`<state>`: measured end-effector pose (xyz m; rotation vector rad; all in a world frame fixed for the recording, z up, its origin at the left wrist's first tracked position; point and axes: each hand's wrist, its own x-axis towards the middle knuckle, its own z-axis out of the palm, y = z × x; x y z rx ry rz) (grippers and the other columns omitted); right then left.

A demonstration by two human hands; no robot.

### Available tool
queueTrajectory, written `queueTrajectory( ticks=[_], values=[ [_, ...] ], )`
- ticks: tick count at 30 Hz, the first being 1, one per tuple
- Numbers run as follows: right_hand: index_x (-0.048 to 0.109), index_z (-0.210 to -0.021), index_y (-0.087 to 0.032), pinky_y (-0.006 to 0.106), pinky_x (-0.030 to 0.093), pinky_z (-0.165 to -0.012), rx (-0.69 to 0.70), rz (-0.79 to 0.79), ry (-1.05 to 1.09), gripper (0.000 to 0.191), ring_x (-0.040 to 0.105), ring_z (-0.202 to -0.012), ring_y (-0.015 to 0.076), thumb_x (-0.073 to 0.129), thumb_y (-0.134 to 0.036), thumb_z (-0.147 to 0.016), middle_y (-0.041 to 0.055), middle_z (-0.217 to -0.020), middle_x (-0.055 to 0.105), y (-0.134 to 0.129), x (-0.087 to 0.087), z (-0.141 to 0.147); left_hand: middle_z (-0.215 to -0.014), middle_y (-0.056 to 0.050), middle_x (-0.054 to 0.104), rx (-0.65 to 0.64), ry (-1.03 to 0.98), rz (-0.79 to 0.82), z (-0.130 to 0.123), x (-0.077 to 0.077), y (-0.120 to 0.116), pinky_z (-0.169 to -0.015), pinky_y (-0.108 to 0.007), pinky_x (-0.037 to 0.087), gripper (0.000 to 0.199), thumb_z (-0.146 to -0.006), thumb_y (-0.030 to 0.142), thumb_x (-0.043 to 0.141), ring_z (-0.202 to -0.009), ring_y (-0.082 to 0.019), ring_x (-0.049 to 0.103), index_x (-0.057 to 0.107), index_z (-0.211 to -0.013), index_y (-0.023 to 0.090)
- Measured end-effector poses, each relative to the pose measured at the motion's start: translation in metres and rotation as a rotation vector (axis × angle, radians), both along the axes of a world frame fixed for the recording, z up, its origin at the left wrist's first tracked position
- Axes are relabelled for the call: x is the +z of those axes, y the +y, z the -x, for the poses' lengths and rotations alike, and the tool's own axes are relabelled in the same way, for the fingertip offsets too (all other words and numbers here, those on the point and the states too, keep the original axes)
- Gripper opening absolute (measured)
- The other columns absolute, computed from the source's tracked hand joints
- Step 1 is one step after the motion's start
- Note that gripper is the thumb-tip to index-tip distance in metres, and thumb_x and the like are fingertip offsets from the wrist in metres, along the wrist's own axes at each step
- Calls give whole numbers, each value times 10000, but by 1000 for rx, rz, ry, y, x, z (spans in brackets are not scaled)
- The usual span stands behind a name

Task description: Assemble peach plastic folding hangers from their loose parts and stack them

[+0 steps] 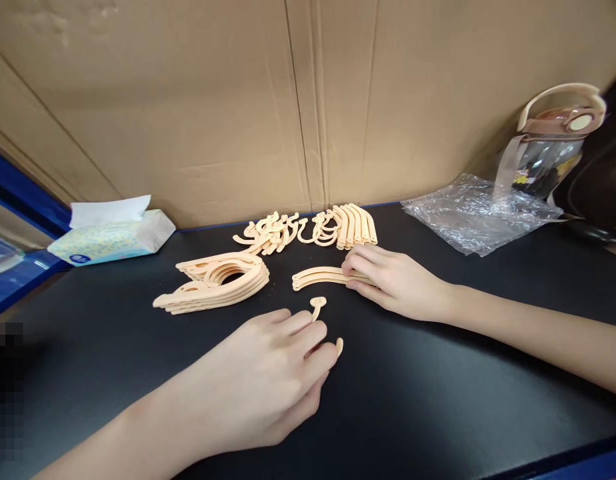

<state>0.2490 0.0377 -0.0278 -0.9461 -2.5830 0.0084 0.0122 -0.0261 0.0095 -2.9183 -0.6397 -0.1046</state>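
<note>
Fingers of your left hand (275, 380) are curled round a small cream hook piece (318, 303), whose flat end and tip show past your knuckles; its middle is hidden, and so is your exact contact with it. You have it just above the black bench (438, 387) or resting on it; which, you cannot tell from this angle. Fingers of your right hand (401, 277) are closed over the right end of some curved bars (318, 275), which lie on the bench beyond the hook piece. You seem to have two side by side, but your fingers cover their far ends.

Left of the bars, you have a stack of folded hangers (223, 283), its layers too close to count surely. Behind lie a heap of small parts (273, 230), tangled and overlapping, some loose hooks (323, 230) and a row of bars (355, 227), its near end close to your right hand. At your far left sits a tissue pack (111, 237); at your right, crumpled clear plastic (481, 210) partly covers the base of a bottle (551, 160). Beside that, a dark object (598, 180), cut off by the edge, is hard to identify.
</note>
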Motion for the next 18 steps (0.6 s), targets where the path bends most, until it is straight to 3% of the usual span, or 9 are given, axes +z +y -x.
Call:
queueTrajectory(
  ticks=[18],
  values=[
    [494, -956, -178, 319, 468, -783, 21, -2, 8, 167, 533, -890, 181, 352, -257, -993, 68, -969, 540, 0, 0, 0, -671, 32, 502, 68, 80, 293, 3, 5, 3, -494, -290, 296, 80, -829, 173, 472, -535, -134, 465, 508, -773, 216]
  ],
)
